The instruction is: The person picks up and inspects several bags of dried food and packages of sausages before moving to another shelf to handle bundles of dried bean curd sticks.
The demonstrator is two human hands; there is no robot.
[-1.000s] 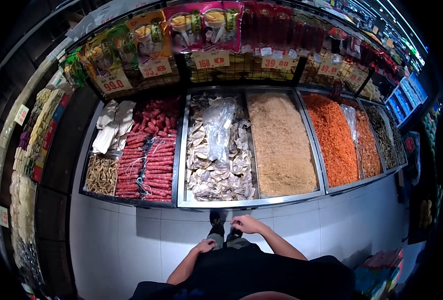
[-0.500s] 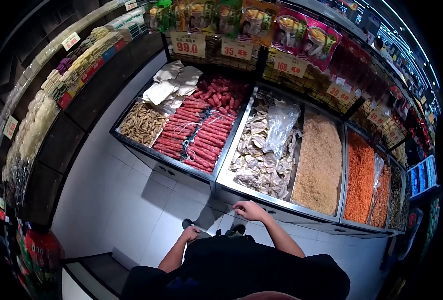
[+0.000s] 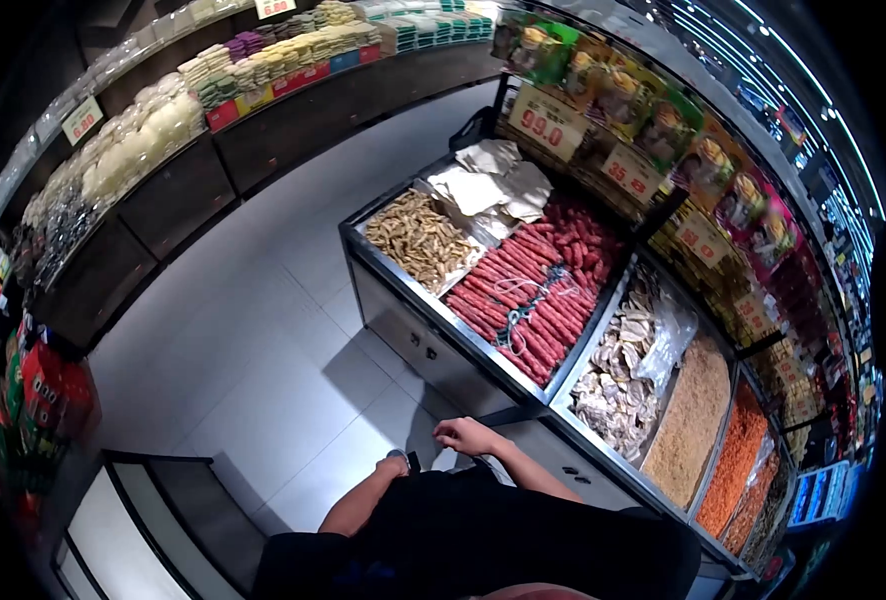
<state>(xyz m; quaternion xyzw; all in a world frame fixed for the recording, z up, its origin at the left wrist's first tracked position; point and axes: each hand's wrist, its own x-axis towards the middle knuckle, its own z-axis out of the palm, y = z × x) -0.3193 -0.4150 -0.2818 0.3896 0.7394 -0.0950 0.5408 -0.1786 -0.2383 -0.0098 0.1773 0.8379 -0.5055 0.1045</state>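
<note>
My right hand [image 3: 468, 437] hovers palm down in front of my waist, fingers loosely apart, holding nothing. It is close to the front edge of a steel bin counter [image 3: 433, 345] but not touching it. My left hand [image 3: 395, 465] rests against my dark top, and its fingers are mostly hidden. The nearest bins hold red sausages [image 3: 528, 290] tied with string and pale dried slices [image 3: 613, 375] with a clear plastic bag [image 3: 666, 340] lying on them.
Further bins hold brown dried pieces [image 3: 418, 235], white flat pieces [image 3: 488, 185], tan floss [image 3: 693, 420] and orange shreds [image 3: 738, 465]. Price tags [image 3: 546, 120] and hanging packets line the rack behind. Stocked shelves [image 3: 163, 120] run along the left, beyond the white tiled floor [image 3: 253, 330].
The view has swung left, so the bin counter now lies to my right and the aisle has opened ahead. Both hands have stayed near my waist.
</note>
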